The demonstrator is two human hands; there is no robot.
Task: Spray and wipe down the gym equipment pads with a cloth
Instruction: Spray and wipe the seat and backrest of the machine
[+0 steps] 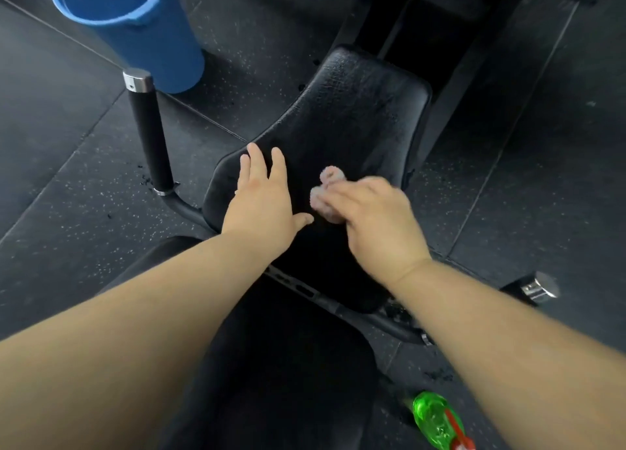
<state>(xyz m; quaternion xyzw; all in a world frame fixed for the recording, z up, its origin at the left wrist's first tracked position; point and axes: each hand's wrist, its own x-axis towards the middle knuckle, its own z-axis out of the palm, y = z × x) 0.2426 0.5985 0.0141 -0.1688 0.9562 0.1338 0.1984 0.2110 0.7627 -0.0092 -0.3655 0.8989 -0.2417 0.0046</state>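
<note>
Pink cloth (327,192) is held bunched under the curled fingers of the right hand (376,219), pressed on the pad (355,110). Left hand (264,199) fingers are spread flat on the pad, just beside. Cloth judged soft, light; best gripped by its bunch.

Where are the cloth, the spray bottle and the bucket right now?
cloth (320,202): head view, on its lower pink lobe.
bottle (435,419): head view, on its green body, bottom right.
bucket (162,53): head view, on its blue outer wall, top left.
</note>
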